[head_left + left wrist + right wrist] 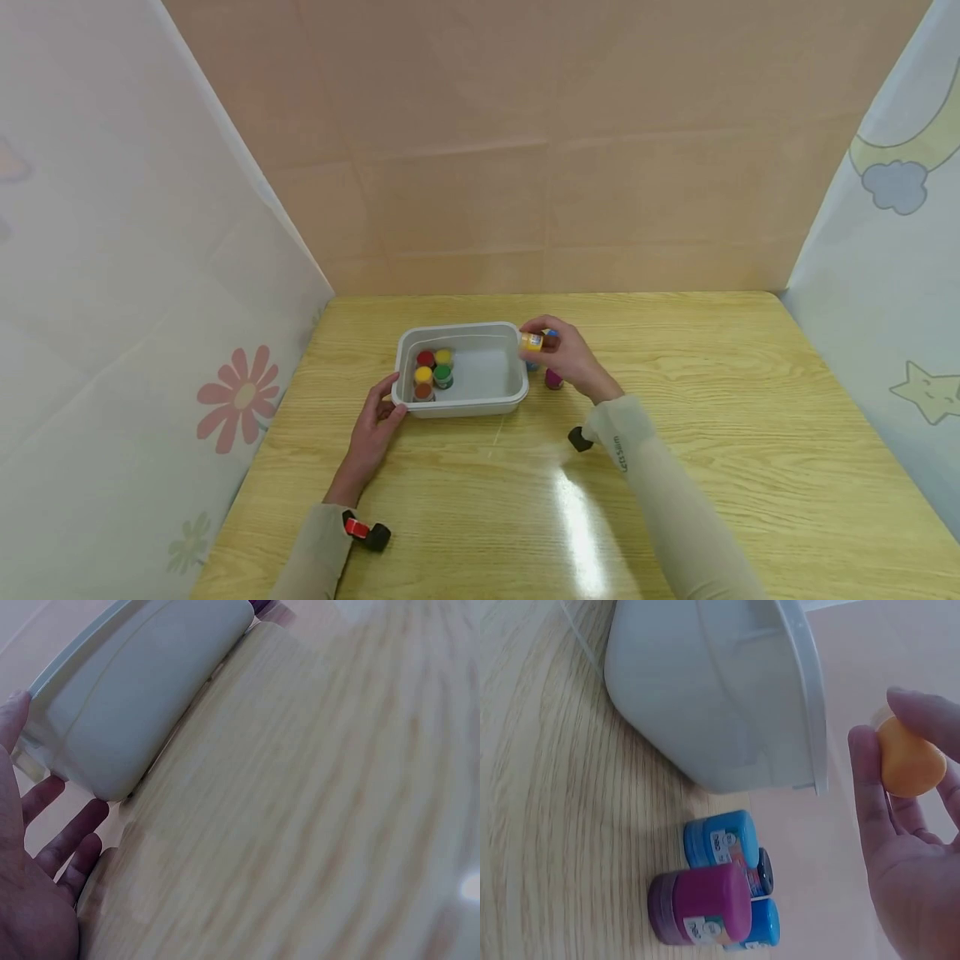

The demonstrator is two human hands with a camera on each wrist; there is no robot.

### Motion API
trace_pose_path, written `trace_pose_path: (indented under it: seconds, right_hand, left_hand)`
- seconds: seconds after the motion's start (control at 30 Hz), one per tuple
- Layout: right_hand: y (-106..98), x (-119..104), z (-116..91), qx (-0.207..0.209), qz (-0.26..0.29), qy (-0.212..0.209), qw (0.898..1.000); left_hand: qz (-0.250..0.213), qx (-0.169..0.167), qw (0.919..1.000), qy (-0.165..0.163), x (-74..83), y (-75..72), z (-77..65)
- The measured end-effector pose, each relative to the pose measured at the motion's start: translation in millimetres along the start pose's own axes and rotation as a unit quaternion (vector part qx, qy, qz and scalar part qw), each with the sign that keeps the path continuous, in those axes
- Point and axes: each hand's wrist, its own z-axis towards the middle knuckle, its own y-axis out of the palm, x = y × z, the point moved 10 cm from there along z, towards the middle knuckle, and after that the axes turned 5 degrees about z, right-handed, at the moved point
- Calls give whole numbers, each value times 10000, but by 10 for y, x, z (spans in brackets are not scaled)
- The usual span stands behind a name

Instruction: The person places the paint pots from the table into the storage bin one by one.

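At the right rim of a white plastic tub (457, 409), my right hand (567, 357) pinches a small paint jar with an orange-yellow lid (913, 759) between thumb and fingers, tipped sideways in the air. My left hand (372, 432) holds the tub's near left corner, thumb at the rim and fingers against the side. Inside the tub's left part stand several paint jars: red (426, 358), pale yellow (444, 357), yellow (423, 375), green (442, 375) and brown (423, 391).
Right of the tub, on the wooden table (465, 500), stand a purple jar (709, 900), a light blue jar (721, 838), a dark-lidded jar (765, 872) and another blue jar (763, 922). Patterned sheets hang at both sides, a plain peach one behind.
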Motion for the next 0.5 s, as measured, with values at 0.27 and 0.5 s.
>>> trace_pose_path:
  seconds: [0.27,0.5]
  right_hand:
    - [151,-72,19,-159,-268,-88,9995]
    - [319,-95,60,-301,-682,-190,9970]
  left_hand:
    - [74,-16,10000,-35,-12,2,-1]
    - [127,-3,9999,-12,-15,-7,-5]
